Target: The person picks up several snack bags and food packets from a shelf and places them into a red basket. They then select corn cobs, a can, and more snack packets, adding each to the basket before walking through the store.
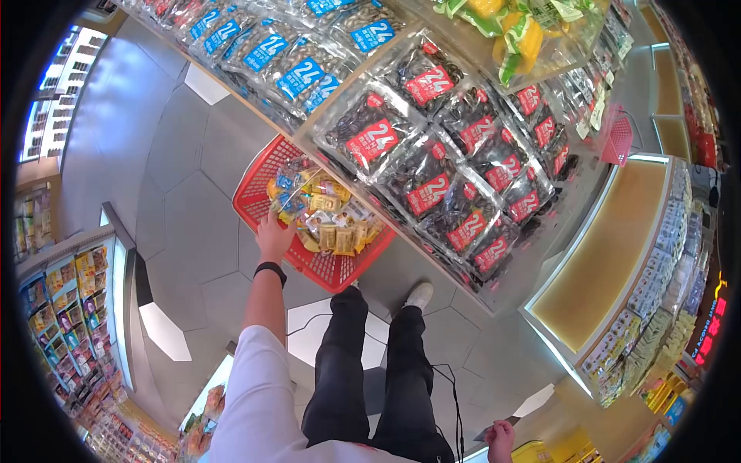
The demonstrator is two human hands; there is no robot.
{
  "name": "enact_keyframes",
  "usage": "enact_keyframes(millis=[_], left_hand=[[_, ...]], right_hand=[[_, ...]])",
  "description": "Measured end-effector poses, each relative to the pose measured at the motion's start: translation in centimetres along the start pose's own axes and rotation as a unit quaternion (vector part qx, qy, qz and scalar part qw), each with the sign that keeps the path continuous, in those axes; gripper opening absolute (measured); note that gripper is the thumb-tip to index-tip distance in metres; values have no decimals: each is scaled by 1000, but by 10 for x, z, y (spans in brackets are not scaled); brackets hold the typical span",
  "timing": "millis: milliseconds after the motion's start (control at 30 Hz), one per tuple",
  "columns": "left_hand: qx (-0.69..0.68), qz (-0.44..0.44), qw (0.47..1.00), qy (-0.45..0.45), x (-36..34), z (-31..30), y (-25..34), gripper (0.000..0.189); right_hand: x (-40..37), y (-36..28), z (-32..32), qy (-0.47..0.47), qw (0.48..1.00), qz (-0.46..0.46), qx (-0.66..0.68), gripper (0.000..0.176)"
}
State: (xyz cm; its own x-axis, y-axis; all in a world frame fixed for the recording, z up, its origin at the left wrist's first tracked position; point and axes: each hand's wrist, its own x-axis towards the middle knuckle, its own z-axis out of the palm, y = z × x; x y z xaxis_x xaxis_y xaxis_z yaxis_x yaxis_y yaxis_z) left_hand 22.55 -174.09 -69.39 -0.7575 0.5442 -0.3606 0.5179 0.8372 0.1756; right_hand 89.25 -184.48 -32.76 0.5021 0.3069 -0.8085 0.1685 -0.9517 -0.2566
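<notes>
A red plastic basket (336, 272) stands on the floor, partly under the edge of a display stand. Inside it lie yellow packaged snacks (340, 235) and some blue ones. My left hand (274, 234) is at the basket's left side, fingers bent around something at the edge of a clear package (297, 193); exactly what they hold is hidden. Low at the right, my right hand (500, 438) is beside my body, fingers curled, touching or close to a dark thin object that I cannot make out.
The display stand (332, 122) holds packs with blue labels (301, 75) and red labels (372, 140). A clear bin of yellow-green packs (525, 42) rises above. Shelves (120, 309) stand left, a curved counter (598, 255) right. A pink basket (617, 139) is farther back. Black cables hang near my legs.
</notes>
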Motion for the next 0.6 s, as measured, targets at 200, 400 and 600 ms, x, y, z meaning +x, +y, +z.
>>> enact_keyframes(millis=[200, 400, 600], left_hand=[[-97, 33, 985, -137, -108, -28, 44, 29], [35, 264, 877, -399, -269, 22, 63, 52], [106, 450, 760, -456, -325, 18, 129, 32]], right_hand=[[27, 9, -5, -5, 997, -29, 70, 5], [22, 10, -25, -25, 991, -25, 131, 5], [19, 2, -96, 1, 944, -30, 328, 2]])
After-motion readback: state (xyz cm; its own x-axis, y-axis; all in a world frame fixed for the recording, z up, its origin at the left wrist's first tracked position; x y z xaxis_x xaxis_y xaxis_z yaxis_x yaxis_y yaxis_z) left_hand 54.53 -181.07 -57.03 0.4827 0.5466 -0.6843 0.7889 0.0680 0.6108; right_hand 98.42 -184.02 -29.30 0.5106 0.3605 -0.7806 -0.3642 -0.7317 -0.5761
